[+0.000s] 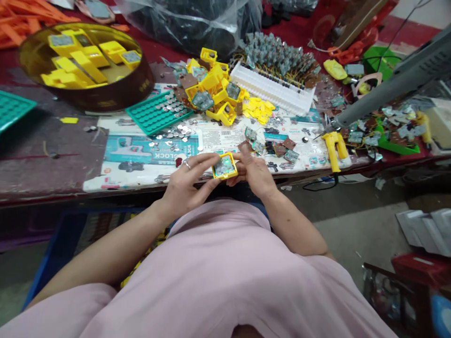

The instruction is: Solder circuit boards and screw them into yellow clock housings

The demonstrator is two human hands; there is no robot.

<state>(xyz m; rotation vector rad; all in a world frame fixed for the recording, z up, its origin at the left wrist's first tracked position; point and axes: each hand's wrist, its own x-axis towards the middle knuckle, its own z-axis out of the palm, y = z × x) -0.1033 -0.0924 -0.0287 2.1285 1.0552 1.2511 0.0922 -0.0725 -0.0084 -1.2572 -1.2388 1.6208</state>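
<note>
A small square yellow plastic case (pixel 225 177) is held just over the table's front edge, its open face up. Inside it sits a circuit board (pixel 224 165) with a green glow. My left hand (pixel 192 180) grips the case from the left, thumb below and fingers along the top; a ring shows on one finger. From the other side, my right hand (pixel 254 173) has its fingers closed at the case's right edge. Just beyond lie loose circuit boards (pixel 259 148) with brown pieces, and silver button cells (pixel 178 131).
A round tin (pixel 105 101) of yellow cases stands at the back left. Near it are a green tray (pixel 141 117) and a heap of yellow cases (pixel 214 89). A white rack (pixel 271 89) holds many boards. A yellow-handled soldering iron (pixel 333 145) and a grey arm (pixel 387 84) occupy the right.
</note>
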